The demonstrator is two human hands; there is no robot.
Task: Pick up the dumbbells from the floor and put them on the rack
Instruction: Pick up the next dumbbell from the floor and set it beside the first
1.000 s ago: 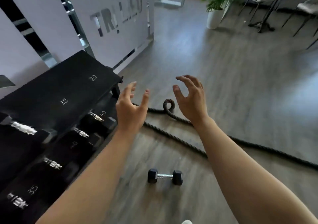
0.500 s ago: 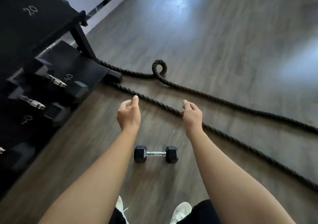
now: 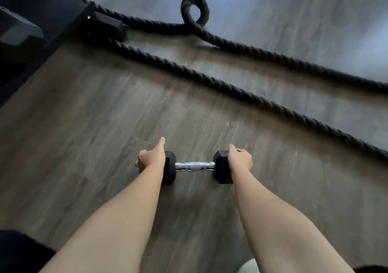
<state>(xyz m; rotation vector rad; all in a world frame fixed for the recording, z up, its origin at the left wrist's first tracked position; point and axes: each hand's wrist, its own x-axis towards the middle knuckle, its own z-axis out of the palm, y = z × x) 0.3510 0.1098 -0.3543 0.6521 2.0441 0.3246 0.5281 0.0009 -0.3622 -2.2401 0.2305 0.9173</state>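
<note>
A small dumbbell (image 3: 194, 166) with black hex heads and a chrome handle lies flat on the grey wood floor, handle running left to right. My left hand (image 3: 151, 159) hovers palm down at the outer side of the left head, thumb pointing forward and fingers loosely spread. At the outer side of the right head is my right hand (image 3: 240, 159), also palm down, its fingers curled downward. Neither hand wraps the handle, and the dumbbell rests on the floor. The black dumbbell rack (image 3: 45, 18) shows only its lower corner at top left.
A thick black battle rope (image 3: 212, 79) runs in two strands across the floor beyond the dumbbell, with a loop (image 3: 194, 10) near the rack's foot (image 3: 109, 26). A pale shoe tip (image 3: 249, 267) shows at the bottom edge.
The view has tilted down and closer to the floor. Both hands have dropped from above the dumbbell to either end of it. The dumbbell has stayed put.
</note>
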